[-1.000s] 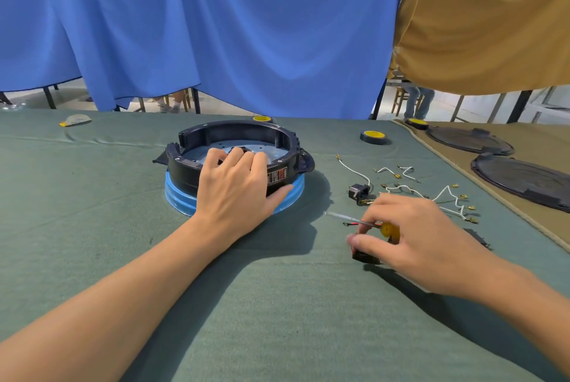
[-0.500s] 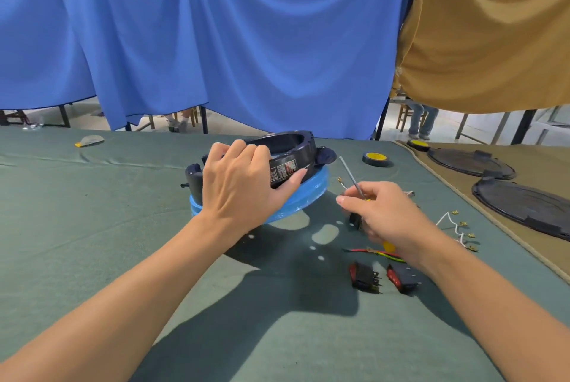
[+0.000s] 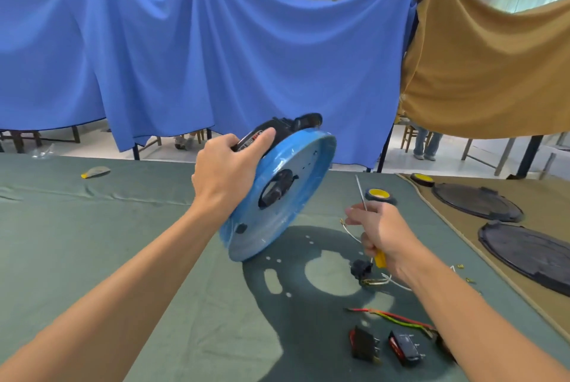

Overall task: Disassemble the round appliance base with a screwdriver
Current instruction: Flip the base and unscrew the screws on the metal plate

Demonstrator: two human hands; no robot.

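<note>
Both hands are occupied: my left hand (image 3: pixel 225 175) grips the round appliance base (image 3: pixel 287 206), tipped up over the tabletop (image 3: pixel 92 243), blue underside facing my right hand (image 3: pixel 382 233), which clutches the screwdriver (image 3: pixel 360 192) just right of it, shaft up.

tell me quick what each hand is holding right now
Left hand: grips the round appliance base, held tilted.
Right hand: grips the screwdriver, shaft pointing up.

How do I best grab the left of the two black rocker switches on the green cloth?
Probably pinch the left black rocker switch across its plastic body from above: it lies apart from its neighbour, and thin metal prongs jut from its right side.
</note>
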